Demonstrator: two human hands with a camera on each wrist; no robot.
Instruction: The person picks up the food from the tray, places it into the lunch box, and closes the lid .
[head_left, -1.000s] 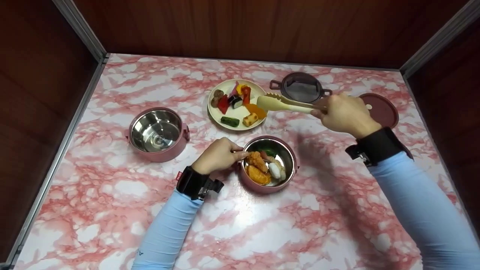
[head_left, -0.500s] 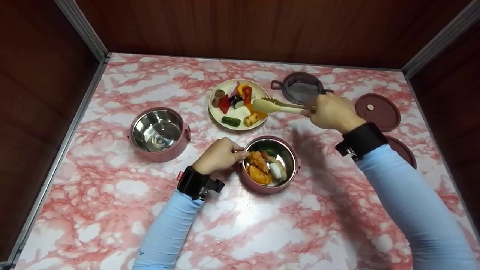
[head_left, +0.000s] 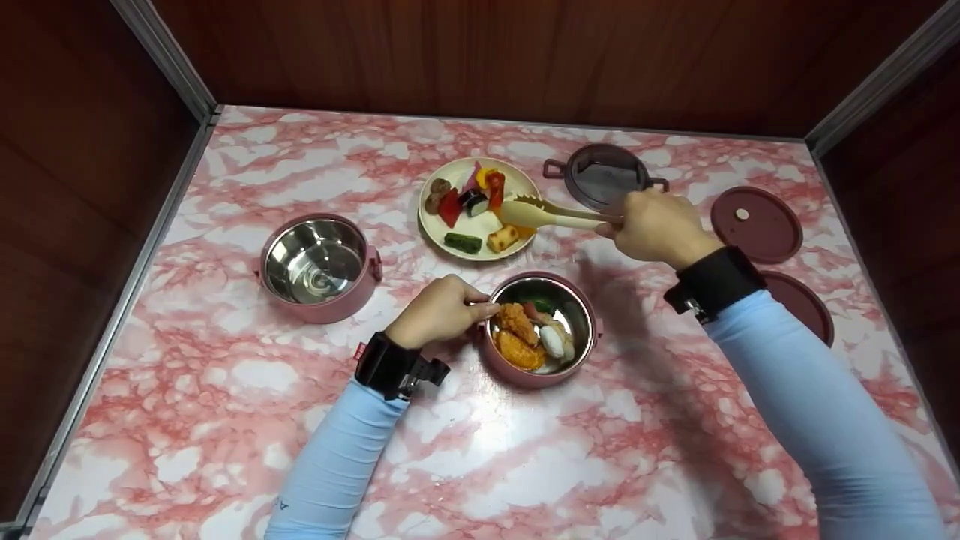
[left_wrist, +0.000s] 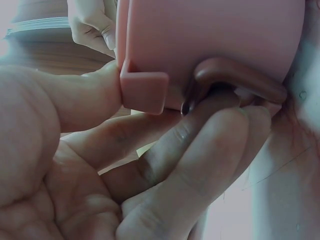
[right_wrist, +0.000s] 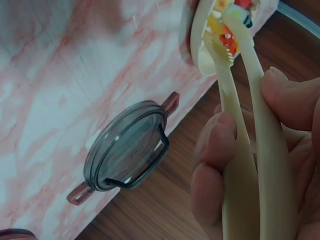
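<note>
My left hand [head_left: 442, 311] grips a steel-lined pink lunch pot [head_left: 534, 379] by its left side. In the left wrist view the thumb rests at the rim and curled fingers are at the brown handle [left_wrist: 235, 77]. Inside lie a fried chicken piece [head_left: 516, 322], an orange-brown breaded piece [head_left: 520, 352], a white oval piece [head_left: 552, 342] and something green. My right hand [head_left: 656, 225] holds cream tongs [head_left: 566, 218], tips over the right of a cream plate [head_left: 429, 227], by the orange slice [right_wrist: 215, 25]. The right wrist view shows the tongs' arms apart.
On the plate are a yellow grilled piece [head_left: 502, 238], a green piece [head_left: 463, 242], red pepper [head_left: 450, 208] and other foods. A second pink pot [head_left: 319, 304] stands left. A dark lidded dish [head_left: 606, 176] and two maroon lids [head_left: 757, 225] lie right. Wooden panels surround the table.
My right hand has moved left and slightly down with the tongs, bringing the tips over the plate's orange slice. My left hand and the pot have stayed put.
</note>
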